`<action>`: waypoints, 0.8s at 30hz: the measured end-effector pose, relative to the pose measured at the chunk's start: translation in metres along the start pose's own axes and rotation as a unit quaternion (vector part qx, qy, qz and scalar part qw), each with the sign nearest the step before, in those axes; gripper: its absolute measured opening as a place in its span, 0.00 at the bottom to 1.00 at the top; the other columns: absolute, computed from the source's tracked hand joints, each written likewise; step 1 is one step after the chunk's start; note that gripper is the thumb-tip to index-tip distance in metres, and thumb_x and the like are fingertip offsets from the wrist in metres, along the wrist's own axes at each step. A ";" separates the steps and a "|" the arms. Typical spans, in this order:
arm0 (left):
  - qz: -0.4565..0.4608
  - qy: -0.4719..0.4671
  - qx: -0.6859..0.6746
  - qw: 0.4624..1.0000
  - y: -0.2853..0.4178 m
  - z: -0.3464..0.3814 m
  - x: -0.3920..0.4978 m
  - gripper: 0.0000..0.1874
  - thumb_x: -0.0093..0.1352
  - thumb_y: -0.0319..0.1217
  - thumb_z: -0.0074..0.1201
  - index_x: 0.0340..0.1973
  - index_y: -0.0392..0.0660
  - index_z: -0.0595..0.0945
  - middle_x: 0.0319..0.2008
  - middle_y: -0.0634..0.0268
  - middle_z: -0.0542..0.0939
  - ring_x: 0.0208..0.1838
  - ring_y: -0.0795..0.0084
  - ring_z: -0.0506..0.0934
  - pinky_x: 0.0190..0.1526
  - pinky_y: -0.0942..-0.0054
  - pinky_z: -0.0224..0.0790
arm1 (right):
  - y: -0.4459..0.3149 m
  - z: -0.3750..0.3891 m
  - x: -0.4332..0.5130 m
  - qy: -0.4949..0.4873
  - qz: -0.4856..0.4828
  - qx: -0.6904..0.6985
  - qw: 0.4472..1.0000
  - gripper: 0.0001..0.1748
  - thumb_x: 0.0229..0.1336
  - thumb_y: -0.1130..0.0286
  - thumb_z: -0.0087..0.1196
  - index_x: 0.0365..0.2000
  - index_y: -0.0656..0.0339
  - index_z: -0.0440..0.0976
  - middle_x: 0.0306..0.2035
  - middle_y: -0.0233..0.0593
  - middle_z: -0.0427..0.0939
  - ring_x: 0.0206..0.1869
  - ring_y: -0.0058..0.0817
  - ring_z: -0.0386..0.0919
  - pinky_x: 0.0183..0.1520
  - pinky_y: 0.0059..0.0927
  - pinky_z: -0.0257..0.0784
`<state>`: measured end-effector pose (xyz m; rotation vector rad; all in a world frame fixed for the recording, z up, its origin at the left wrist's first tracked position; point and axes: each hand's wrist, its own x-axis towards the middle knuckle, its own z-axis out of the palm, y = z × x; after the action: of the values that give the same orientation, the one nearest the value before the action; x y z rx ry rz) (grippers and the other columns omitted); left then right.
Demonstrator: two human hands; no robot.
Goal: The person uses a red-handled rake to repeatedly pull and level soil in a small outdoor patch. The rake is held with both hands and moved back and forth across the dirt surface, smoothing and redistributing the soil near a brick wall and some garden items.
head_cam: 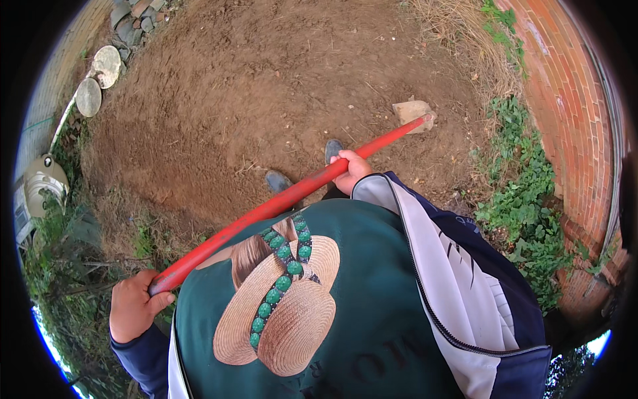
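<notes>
A long hoe with a red handle slants across my body from lower left to upper right. My left hand is wrapped around the worn butt end of the handle, beside my waist. Further along, my right hand grips the handle from its right side, with the fingers partly hidden beneath it. The pale, dirt-coated hoe blade is at the far end, over the brown soil; I cannot tell whether it bites into the ground.
My shoes stand on the soil just below the handle. A red brick wall runs along the right, with leafy plants and dry grass at its foot. Left are round discs, a pale plastic object and stacked tiles.
</notes>
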<state>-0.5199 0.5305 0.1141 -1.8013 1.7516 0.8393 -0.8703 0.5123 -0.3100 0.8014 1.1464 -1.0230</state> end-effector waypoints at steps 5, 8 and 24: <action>0.028 0.001 0.020 0.999 -0.012 0.019 0.016 0.26 0.59 0.52 0.65 0.37 0.41 0.82 0.25 0.49 0.79 0.32 0.42 0.79 0.34 0.54 0.71 | -0.019 -0.006 -0.011 -0.072 -0.042 -0.063 0.995 0.09 0.62 0.75 0.53 0.40 0.62 0.65 0.34 0.40 0.72 0.34 0.33 0.75 0.41 0.35 0.79; 0.041 0.032 0.027 0.998 -0.008 0.013 0.017 0.24 0.58 0.49 0.66 0.36 0.41 0.82 0.25 0.49 0.79 0.32 0.42 0.79 0.34 0.54 0.70 | -0.020 -0.008 -0.005 -0.106 -0.007 -0.095 0.990 0.08 0.61 0.75 0.53 0.39 0.60 0.65 0.33 0.41 0.73 0.34 0.34 0.76 0.42 0.39 0.78; -0.057 0.028 -0.031 0.998 -0.042 -0.028 -0.027 0.27 0.54 0.49 0.69 0.36 0.38 0.84 0.21 0.50 0.78 0.26 0.50 0.79 0.31 0.62 0.69 | 0.060 0.044 -0.029 -0.009 0.071 -0.081 0.994 0.09 0.62 0.72 0.55 0.40 0.60 0.67 0.39 0.39 0.74 0.41 0.34 0.76 0.47 0.42 0.77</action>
<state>-0.4754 0.5320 0.1502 -1.9616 1.6557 0.8127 -0.8014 0.4997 -0.2709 0.7307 1.1252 -0.8070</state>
